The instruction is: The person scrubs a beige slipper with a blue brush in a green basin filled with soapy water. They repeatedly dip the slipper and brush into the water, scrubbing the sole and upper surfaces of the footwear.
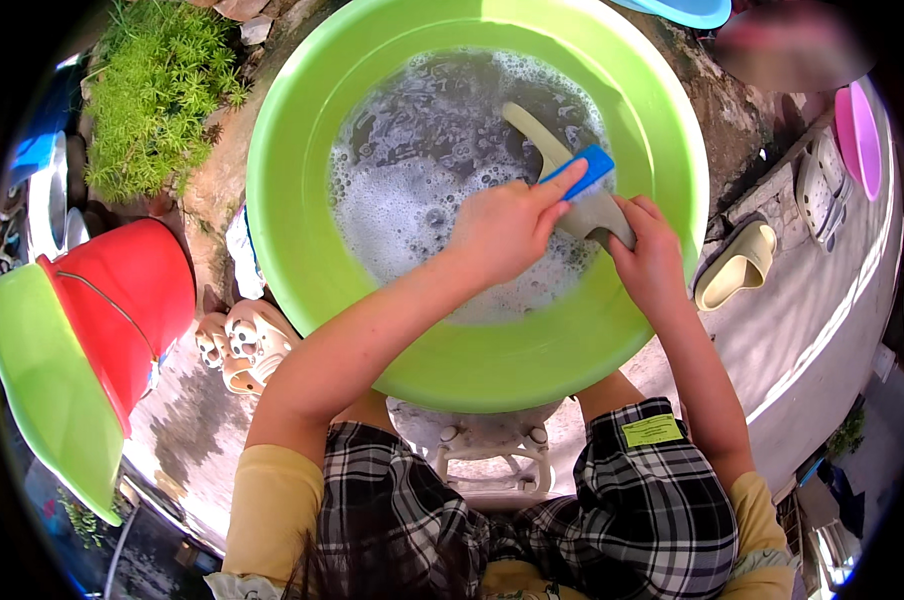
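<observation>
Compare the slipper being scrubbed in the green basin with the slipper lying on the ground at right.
The slipper in the basin is held over soapy water by the right hand while the left hand presses a blue brush on it. The slipper on the ground lies untouched on dry concrete. Both look pale beige.

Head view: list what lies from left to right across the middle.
Red plastic bucket → cream clog shoes → left hand → blue scrub brush → right hand → beige slide sandal
</observation>
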Action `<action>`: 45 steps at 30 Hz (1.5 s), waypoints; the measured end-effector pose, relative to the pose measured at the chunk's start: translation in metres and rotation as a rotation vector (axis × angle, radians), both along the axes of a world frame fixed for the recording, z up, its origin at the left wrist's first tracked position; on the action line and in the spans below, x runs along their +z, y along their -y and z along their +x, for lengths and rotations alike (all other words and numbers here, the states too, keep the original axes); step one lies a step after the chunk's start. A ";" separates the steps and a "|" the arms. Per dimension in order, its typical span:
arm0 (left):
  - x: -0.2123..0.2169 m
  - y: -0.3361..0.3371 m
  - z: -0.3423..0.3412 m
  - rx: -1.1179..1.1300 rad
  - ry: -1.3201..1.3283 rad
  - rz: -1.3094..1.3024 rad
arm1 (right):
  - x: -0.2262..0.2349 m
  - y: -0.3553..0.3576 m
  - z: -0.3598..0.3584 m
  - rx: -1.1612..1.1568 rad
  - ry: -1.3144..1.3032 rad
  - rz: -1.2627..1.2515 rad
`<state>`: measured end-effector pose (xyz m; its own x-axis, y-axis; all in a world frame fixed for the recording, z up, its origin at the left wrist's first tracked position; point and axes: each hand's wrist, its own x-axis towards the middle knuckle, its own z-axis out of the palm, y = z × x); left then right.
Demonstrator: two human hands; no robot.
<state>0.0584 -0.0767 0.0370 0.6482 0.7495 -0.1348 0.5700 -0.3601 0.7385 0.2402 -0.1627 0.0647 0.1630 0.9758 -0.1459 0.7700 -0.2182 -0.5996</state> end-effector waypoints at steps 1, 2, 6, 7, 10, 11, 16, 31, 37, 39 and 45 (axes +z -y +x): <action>-0.013 -0.026 -0.004 0.094 -0.112 -0.028 | 0.004 -0.004 -0.003 -0.002 -0.015 -0.017; -0.015 -0.041 -0.009 0.189 -0.230 -0.051 | 0.008 -0.009 -0.005 -0.004 -0.037 -0.028; -0.008 -0.035 -0.011 0.051 -0.124 -0.003 | 0.002 -0.004 -0.001 0.006 -0.014 0.014; 0.005 -0.007 -0.005 -0.035 -0.038 -0.004 | -0.003 -0.002 0.001 -0.007 -0.020 0.005; -0.006 -0.005 -0.003 -0.010 0.004 0.058 | 0.002 -0.002 -0.001 -0.008 -0.002 -0.016; -0.013 -0.016 -0.007 0.060 -0.036 0.094 | 0.005 -0.005 -0.004 0.014 -0.005 -0.018; -0.003 -0.035 -0.017 0.034 -0.118 -0.040 | 0.005 -0.007 -0.004 -0.007 -0.051 -0.009; -0.008 -0.014 -0.001 0.028 -0.030 -0.004 | 0.003 -0.005 -0.002 -0.027 -0.036 -0.013; 0.009 -0.012 0.005 -0.018 -0.068 0.014 | 0.000 -0.004 0.003 -0.014 -0.025 -0.020; 0.003 -0.016 0.005 -0.038 -0.024 0.044 | 0.001 -0.007 0.004 -0.033 -0.015 -0.013; -0.011 -0.047 -0.016 0.148 -0.084 -0.014 | 0.005 -0.011 -0.005 -0.021 -0.058 0.001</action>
<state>0.0427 -0.0298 0.0255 0.5164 0.8339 -0.1948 0.6764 -0.2577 0.6900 0.2351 -0.1520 0.0697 0.1747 0.9724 -0.1543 0.7290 -0.2331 -0.6436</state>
